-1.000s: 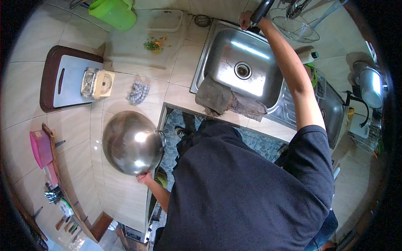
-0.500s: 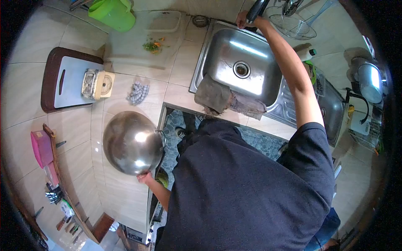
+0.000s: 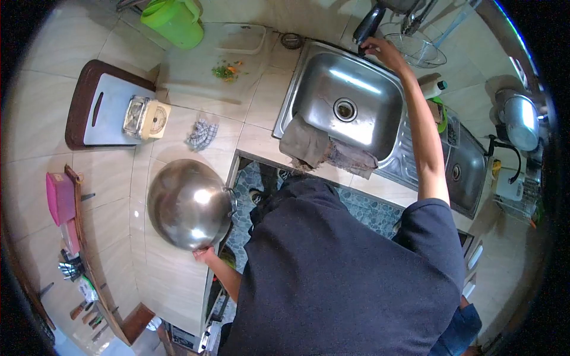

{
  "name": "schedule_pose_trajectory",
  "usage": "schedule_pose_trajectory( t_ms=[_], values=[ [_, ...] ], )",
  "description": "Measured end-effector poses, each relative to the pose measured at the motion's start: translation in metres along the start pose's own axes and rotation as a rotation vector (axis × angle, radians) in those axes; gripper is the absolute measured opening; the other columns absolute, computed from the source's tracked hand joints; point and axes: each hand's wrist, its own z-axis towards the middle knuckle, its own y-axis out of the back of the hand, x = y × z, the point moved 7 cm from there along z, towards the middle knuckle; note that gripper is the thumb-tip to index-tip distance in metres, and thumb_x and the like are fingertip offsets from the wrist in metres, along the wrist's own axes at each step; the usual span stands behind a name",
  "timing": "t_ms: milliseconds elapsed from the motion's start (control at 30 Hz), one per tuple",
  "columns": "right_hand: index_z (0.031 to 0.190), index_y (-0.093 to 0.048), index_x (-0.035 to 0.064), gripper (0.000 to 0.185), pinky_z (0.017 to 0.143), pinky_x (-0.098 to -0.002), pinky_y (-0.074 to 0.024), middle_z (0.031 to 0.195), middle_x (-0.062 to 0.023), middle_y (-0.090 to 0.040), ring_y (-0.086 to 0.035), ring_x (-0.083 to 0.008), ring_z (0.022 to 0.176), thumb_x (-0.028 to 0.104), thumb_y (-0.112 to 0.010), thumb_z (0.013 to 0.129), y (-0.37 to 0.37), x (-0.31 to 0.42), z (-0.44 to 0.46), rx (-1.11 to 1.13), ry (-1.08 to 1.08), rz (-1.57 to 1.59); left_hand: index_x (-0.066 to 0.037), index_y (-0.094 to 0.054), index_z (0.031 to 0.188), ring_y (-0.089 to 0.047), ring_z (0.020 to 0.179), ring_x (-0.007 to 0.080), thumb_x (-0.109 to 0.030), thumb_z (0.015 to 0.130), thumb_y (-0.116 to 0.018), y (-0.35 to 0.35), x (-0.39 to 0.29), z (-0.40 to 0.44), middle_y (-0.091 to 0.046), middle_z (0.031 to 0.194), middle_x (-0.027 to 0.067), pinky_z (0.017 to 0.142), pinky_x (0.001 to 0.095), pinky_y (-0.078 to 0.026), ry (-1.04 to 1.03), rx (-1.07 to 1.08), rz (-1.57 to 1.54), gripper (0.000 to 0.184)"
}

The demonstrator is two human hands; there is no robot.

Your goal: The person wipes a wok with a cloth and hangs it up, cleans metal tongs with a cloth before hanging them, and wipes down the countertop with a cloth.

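Note:
A large steel wok (image 3: 189, 204) stands tilted over the counter on the left, its round surface towards me and a ring handle at its right side. My left hand (image 3: 205, 255) grips its lower rim. Stretched to the far edge of the steel sink (image 3: 325, 77), my right hand (image 3: 383, 52) has its fingers curled at the lower end of a black tap-like fitting (image 3: 369, 25); its exact kind is unclear. Grey-brown rags (image 3: 304, 142) hang over the sink's near edge. A crumpled checked cloth (image 3: 202, 134) lies on the counter above the wok.
Chopped vegetables (image 3: 225, 72) lie on a clear board at the back, beside a green pitcher (image 3: 172, 24). A kitchen scale (image 3: 146, 117) stands by a cutting board (image 3: 107, 113). Wire strainers (image 3: 415, 48) hang behind the sink. A second sink (image 3: 466, 178) is at right.
My right hand has shifted from behind the black fitting to its lower right end. My left hand stays on the wok's rim. The whole view has turned slightly.

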Motion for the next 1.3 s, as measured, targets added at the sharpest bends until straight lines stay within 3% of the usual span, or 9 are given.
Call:
schedule_pose_trajectory(
  t_ms=[67,167,300,433,567,633,967,1133,1300],
  values=[
    [0.118,-0.058,0.0145,0.033,0.085,-0.0384,-0.0489,0.113,-0.0103,-0.065,-0.064,-0.0248,0.099,0.023,-0.066,0.087,-0.004,0.005,-0.012,-0.024,-0.065,-0.08,-0.008,-0.067,0.094,-0.062,0.091,0.0321,-0.038,0.08,-0.055,0.003,0.001,-0.004,-0.068,0.095,0.0105,0.079,0.0483,-0.05,0.019,-0.02,-0.019,0.036],
    [0.131,-0.049,0.004,0.046,0.092,-0.0394,-0.047,0.128,-0.0139,-0.058,-0.06,-0.0282,0.109,0.026,-0.061,0.092,-0.012,0.02,-0.06,-0.48,-0.228,0.236,-0.006,-0.066,0.104,-0.061,0.095,0.0336,-0.038,0.077,-0.061,0.009,-0.006,0.006,-0.066,0.102,0.0143,0.083,0.0526,-0.049,0.05,0.196,-0.061,0.042],
    [0.118,-0.055,0.0,0.028,0.078,-0.027,-0.0474,0.1,-0.0097,-0.062,-0.058,-0.0162,0.089,0.019,-0.052,0.097,-0.101,0.056,-0.159,-0.831,-0.435,0.441,-0.007,-0.064,0.111,-0.059,0.103,0.031,-0.044,0.085,-0.058,-0.002,-0.003,-0.051,-0.065,0.109,0.011,0.092,0.0522,-0.045,0.046,0.253,-0.064,0.045],
    [0.105,-0.06,0.0025,0.021,0.065,-0.029,-0.0475,0.089,-0.0048,-0.065,-0.058,-0.0132,0.072,0.016,-0.044,0.1,-0.246,0.152,-0.203,-0.172,-0.488,0.773,-0.015,-0.064,0.113,-0.057,0.11,0.0287,-0.058,0.087,-0.05,-0.009,0.01,-0.081,-0.064,0.116,0.0069,0.095,0.0538,-0.043,0.05,0.201,-0.035,0.052],
    [0.105,-0.062,0.0029,0.022,0.075,-0.0376,-0.0496,0.094,-0.0159,-0.067,-0.065,-0.0278,0.085,0.021,-0.053,0.095,-0.297,0.277,-0.199,0.625,0.133,0.55,-0.02,-0.057,0.122,-0.052,0.118,0.027,-0.066,0.089,-0.041,-0.01,0.023,-0.085,-0.056,0.129,0.0036,0.096,0.0537,-0.042,0.022,0.126,0.027,0.059],
    [0.105,-0.063,0.0024,0.029,0.078,-0.0426,-0.0481,0.099,-0.0205,-0.065,-0.062,-0.0375,0.09,0.028,-0.054,0.095,-0.309,0.283,-0.191,0.711,0.189,0.418,-0.02,-0.055,0.125,-0.05,0.12,0.0273,-0.067,0.089,-0.038,-0.016,0.033,-0.088,-0.054,0.132,0.0033,0.097,0.0521,-0.042,0.046,0.175,0.004,0.062],
    [0.116,-0.056,-0.0049,0.052,0.092,-0.0411,-0.0454,0.113,-0.026,-0.058,-0.058,-0.037,0.105,0.042,-0.043,0.098,-0.366,0.337,-0.064,0.459,0.138,0.583,-0.018,-0.055,0.126,-0.061,0.105,0.0212,-0.064,0.091,-0.038,0.005,0.061,-0.132,-0.062,0.119,0.0004,0.084,0.0416,-0.054,-0.015,0.358,-0.153,0.059],
    [0.137,-0.042,-0.0018,0.074,0.111,-0.0414,-0.0277,0.14,-0.0264,-0.042,-0.037,-0.0373,0.133,0.059,-0.03,0.096,-0.41,0.39,-0.026,0.576,0.068,0.605,-0.017,-0.041,0.141,-0.048,0.124,0.0259,-0.063,0.095,-0.03,-0.012,0.045,-0.233,-0.048,0.139,0.0048,0.103,0.0465,-0.04,-0.036,0.614,-0.228,0.066],
    [0.141,-0.04,0.0052,0.077,0.113,-0.039,-0.0254,0.144,-0.02,-0.041,-0.035,-0.0343,0.135,0.064,-0.021,0.095,-0.445,0.407,-0.033,0.864,-0.05,0.56,-0.015,-0.04,0.141,-0.045,0.124,0.0228,-0.058,0.096,-0.035,-0.011,0.029,-0.275,-0.046,0.14,0.0026,0.106,0.0423,-0.035,-0.048,0.717,-0.147,0.062]
  ],
)
